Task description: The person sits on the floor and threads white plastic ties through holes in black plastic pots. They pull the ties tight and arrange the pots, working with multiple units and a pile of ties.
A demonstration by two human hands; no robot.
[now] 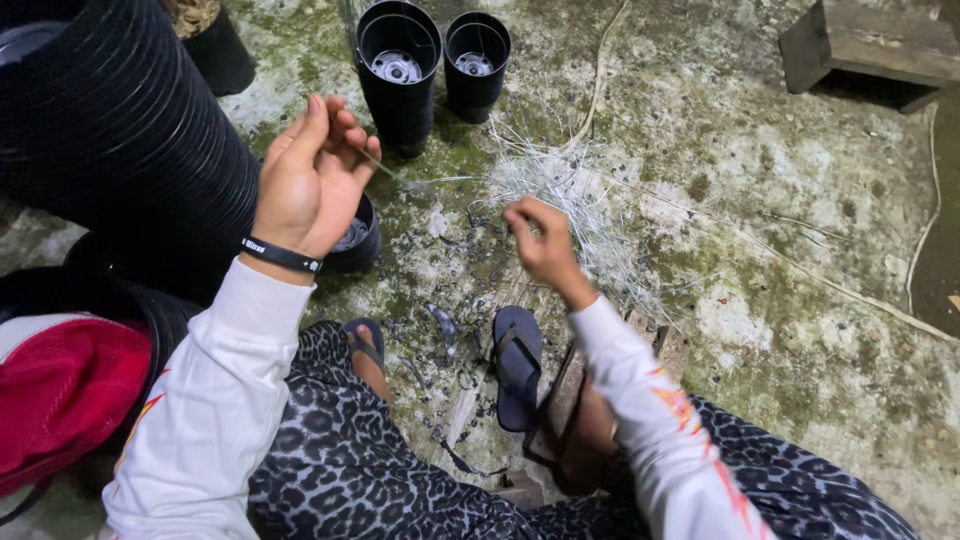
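Nearest the camera are the person's knees in leopard-print trousers (380, 480) and the white sleeves (210, 400) of both arms, with a red cloth bag (65, 390) at the lower left. The left hand (312, 180) is raised with its back to the camera, fingers curled together; its grip is nearly closed and pinches one end of a thin pale strand (400, 178), though the fingertips themselves are hidden. A black wristband (282, 255) with small light lettering circles that wrist. The strand's long axis runs from the left hand down and to the right, towards a loose heap of the same pale strands (560, 190) on the mossy concrete floor (780, 230). The right hand (540, 240) is lower and nearer the heap, touching its near edge, thumb and fingers closed in a pinch; what it holds is too fine to tell. Just under the left hand sits a low black pot (355, 238), and beyond it two taller black pots (430, 70) stand side by side, each with a round pale disc at the bottom. A long stack of nested black pots (110, 130) lies at upper left. Blue sandals (515, 365) rest on the feet, and a wooden block (870, 45) lies at upper right.
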